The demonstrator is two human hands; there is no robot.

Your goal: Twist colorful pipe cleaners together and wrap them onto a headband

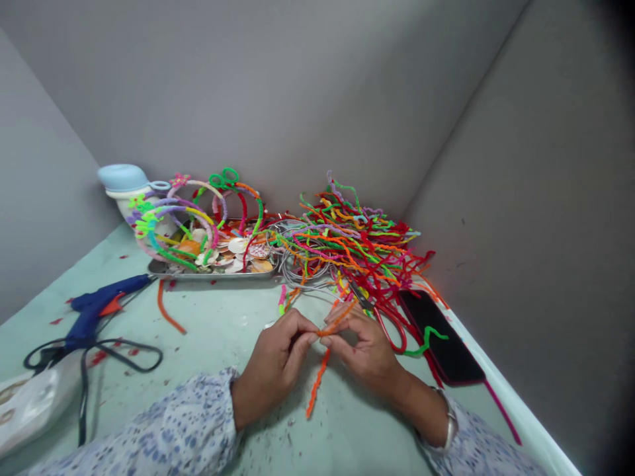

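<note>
Thumb and forefinger of both the left hand (272, 362) and the right hand (366, 349) pinch an orange pipe cleaner (320, 383), fingertips nearly meeting above the table (218, 330). The wrists angle inward from either side, knuckles up. Beyond lie the tangled pipe cleaners (347, 241) and a metal tray (213, 273) of shells; a phone (444, 340) rests to the right.

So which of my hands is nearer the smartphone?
Your right hand. It is left of the smartphone, with the scissors' red handles between them; your left hand is farther left, beyond the right one.
</note>
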